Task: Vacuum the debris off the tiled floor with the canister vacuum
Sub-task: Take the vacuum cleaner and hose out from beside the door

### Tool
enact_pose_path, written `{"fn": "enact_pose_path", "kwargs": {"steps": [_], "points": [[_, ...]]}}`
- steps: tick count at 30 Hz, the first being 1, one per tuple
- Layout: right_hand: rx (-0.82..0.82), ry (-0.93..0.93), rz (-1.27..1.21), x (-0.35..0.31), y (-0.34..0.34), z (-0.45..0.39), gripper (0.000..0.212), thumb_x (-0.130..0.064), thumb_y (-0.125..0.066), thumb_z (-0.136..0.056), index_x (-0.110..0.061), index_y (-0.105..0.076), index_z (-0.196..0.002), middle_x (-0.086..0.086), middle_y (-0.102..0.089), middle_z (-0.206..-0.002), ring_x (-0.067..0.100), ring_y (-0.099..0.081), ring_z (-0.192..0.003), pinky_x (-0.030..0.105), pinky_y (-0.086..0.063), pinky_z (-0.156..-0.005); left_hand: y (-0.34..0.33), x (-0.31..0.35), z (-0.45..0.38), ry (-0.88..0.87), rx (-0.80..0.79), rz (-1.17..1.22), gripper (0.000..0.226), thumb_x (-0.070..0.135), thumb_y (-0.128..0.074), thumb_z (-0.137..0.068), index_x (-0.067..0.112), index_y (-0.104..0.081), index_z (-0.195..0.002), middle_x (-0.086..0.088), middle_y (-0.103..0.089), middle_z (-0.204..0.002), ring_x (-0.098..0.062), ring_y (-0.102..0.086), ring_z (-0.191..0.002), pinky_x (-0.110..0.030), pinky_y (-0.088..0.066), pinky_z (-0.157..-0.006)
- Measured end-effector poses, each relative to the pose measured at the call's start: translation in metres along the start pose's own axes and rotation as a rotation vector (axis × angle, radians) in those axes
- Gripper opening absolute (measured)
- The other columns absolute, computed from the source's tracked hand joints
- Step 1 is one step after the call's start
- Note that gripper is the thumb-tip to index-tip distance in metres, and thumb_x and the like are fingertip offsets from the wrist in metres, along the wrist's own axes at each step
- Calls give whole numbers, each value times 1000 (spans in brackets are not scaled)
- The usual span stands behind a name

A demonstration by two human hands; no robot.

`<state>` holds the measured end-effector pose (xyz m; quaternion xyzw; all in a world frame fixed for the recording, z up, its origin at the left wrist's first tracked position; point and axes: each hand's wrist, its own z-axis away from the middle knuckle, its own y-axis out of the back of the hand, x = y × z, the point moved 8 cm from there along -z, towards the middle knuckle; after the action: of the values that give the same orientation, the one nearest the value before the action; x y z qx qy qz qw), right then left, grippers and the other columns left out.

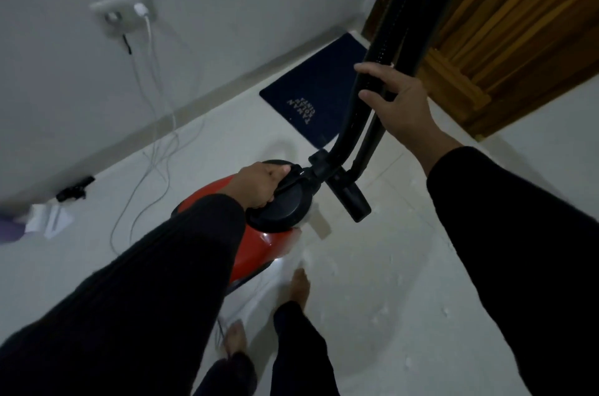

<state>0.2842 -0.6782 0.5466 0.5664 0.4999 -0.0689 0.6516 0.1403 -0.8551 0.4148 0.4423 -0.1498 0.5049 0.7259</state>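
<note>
The red canister vacuum [252, 249] with a black top hangs at the centre of the head view, above the pale tiled floor [372, 282]. My left hand [259, 185] grips its black carry handle. From the front of the canister a black hose and tube [382, 71] rise toward the upper right, and my right hand [398, 103] holds them with its fingers wrapped round. The tube's black end [353, 201] hangs just right of the canister. Small white bits of debris [382, 311] are scattered over the tiles on the right.
A dark blue doormat [314, 94] lies before a wooden door [505, 22]. A wall socket [126, 11] has white cables [152, 142] trailing to the floor on the left. A small black object [74, 189] and white papers [48, 217] lie by the wall. My bare feet [298, 285] stand below the canister.
</note>
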Motion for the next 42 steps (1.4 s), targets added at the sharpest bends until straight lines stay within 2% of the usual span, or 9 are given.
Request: {"fn": "enact_pose_path", "kwargs": {"steps": [4, 8, 12, 18, 23, 25, 29, 38, 42], "points": [[-14, -32, 31, -18, -13, 59, 39, -37, -61, -79, -57, -59, -113, -20, -60, -126, 14, -50, -125, 47, -36, -110, -24, -34, 53, 1, 2, 24, 33, 49, -34, -97, 30, -62, -92, -1, -56, -57, -11, -52, -50, -18, -41, -57], [-86, -2, -50, -45, -30, 118, 42, -7, -65, -87, -32, -62, -120, -13, -59, -124, 2, -51, -121, 29, -38, -110, -53, -74, 105, 9, 24, 82, 43, 44, -35, -98, 17, -67, -108, -2, -54, -55, -12, -50, -47, -20, -42, -56], [-113, 64, -49, -62, -47, 180, 42, -3, -65, -86, -25, -63, -122, -11, -60, -122, 0, -53, -116, 23, -40, -108, -95, -109, 154, -6, 52, 111, 42, 42, -34, -99, 14, -66, -106, -2, -54, -56, -13, -51, -49, -23, -42, -56], [-149, 104, -120, -47, -90, 279, 41, -3, -65, -85, -15, -64, -124, -8, -64, -117, 0, -57, -112, 21, -44, -102, -168, -175, 206, 6, 131, 140, 36, 40, -34, -99, 32, -59, -123, 3, -56, -57, -11, -54, -54, -27, -43, -65], [-154, 43, -78, -12, -147, 350, 44, -24, -65, -81, -46, -62, -119, -16, -63, -125, 14, -53, -124, 48, -36, -110, -228, -240, 230, 13, 171, 184, 36, 35, -36, -100, 30, -55, -130, 4, -54, -54, -6, -51, -48, -15, -40, -57], [-167, 15, -73, 2, -173, 367, 45, -24, -66, -81, -49, -62, -117, -19, -63, -125, 14, -52, -124, 44, -35, -111, -242, -270, 228, 23, 197, 199, 35, 36, -37, -99, 30, -56, -128, 4, -54, -54, -6, -52, -50, -16, -40, -58], [-185, 23, -124, 23, -231, 392, 43, 0, -67, -84, -24, -67, -120, -10, -65, -119, -9, -54, -113, 16, -38, -106, -271, -331, 205, 18, 211, 253, 35, 38, -38, -99, 32, -58, -126, 3, -55, -54, -7, -55, -54, -25, -42, -66], [-175, 126, -18, 65, -346, 424, 46, -2, -68, -85, -33, -65, -120, -22, -60, -116, -18, -50, -107, 4, -34, -100, -305, -436, 132, -200, 251, 198, 33, 37, -39, -99, 35, -59, -125, 5, -57, -53, 0, -54, -47, -17, -43, -60], [-127, 189, 31, 89, -383, 423, 47, -7, -67, -86, -41, -65, -118, -23, -60, -116, -3, -52, -114, 13, -39, -102, -310, -469, 106, -269, 305, 244, 32, 36, -41, -98, 35, -59, -124, 4, -58, -55, -3, -55, -50, -25, -46, -68]]}}
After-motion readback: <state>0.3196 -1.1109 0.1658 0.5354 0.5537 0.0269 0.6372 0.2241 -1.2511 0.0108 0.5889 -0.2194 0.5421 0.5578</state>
